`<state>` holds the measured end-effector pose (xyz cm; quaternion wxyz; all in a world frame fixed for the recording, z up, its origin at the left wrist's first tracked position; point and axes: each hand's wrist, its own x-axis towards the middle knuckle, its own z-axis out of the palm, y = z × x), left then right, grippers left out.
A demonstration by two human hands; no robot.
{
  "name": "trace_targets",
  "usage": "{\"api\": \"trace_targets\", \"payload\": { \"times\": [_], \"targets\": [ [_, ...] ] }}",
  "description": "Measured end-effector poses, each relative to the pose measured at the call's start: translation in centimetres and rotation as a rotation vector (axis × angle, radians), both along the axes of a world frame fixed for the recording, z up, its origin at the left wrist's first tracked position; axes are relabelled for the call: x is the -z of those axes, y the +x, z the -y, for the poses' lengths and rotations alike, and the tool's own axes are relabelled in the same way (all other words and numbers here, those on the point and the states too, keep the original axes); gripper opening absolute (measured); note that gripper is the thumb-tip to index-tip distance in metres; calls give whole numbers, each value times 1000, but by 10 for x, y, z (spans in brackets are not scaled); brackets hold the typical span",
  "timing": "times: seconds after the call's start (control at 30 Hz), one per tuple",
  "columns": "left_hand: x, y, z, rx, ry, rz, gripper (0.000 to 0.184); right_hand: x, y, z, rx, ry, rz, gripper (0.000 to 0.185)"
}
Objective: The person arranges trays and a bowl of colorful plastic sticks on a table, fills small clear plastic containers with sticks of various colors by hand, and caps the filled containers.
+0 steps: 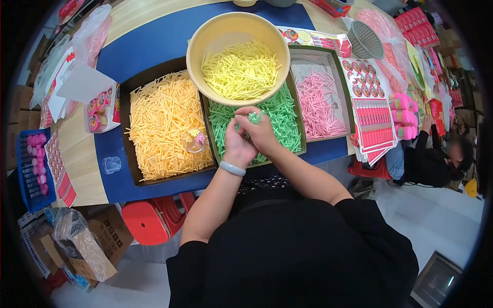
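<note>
Both hands meet over a box of short green sticks (282,120). My right hand (262,137) is closed round a small bunch of green sticks (255,117), whose ends show above the fingers. My left hand (240,150), with a pale bangle at its wrist, is curled against the right one; what its fingers hold is hidden. Just beyond the hands, a beige basin (193,66) of yellow sticks (241,69) rests over the box's far part. On the orange sticks (167,118) to the left lies a clear cup (195,142) with yellow and pink pieces in it.
A box of pink sticks (321,102) stands to the right, beside label sheets (367,110) and pink-lidded tubs (404,115). At left are a clear cup (111,165) and a blue basket (32,191). A red stool (149,220) stands below the table. Another person (436,159) sits at right.
</note>
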<state>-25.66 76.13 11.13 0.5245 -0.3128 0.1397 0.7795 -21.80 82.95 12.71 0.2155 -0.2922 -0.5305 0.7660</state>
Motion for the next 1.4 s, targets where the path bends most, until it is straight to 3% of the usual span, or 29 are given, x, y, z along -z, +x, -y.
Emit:
{"api": "trace_targets", "payload": {
  "times": [0.07,0.17,0.23,0.3,0.37,0.43,0.47,0.53,0.7,0.8,0.87,1.07,1.2,1.4],
  "targets": [
    [12,-2,1,-16,-37,9,28,4,4,4,-27,63,-7,10],
    [93,-13,14,100,219,-96,25,1,6,-5,4,-195,66,9],
    [96,-13,15,127,308,-131,24,-6,6,-24,31,-226,127,12],
    [71,-11,22,166,-125,-450,25,-4,14,-45,60,-181,159,14],
    [51,-9,24,195,-556,-762,26,23,25,-57,-230,606,526,24],
    [59,-3,27,197,-586,-870,27,37,32,-43,-335,959,794,31],
    [64,-1,30,201,-622,-978,28,35,28,-35,-337,960,792,31],
    [76,2,37,215,-696,-1198,30,32,18,-20,-604,1144,1114,32],
    [23,4,33,340,-761,-1233,33,73,12,-18,-742,1148,1033,32],
    [31,-3,37,343,-770,-1319,33,55,15,-49,-731,943,897,28],
    [35,-7,41,352,-781,-1402,34,50,14,-67,-755,617,702,23],
    [13,-12,4,172,-535,-1511,31,30,13,-80,-820,499,479,25],
    [-5,-21,-6,486,-433,-1410,30,27,12,-84,-785,361,380,20],
    [-4,-8,-18,382,-338,-1252,33,-11,9,-75,-880,102,460,15]
  ]
}}
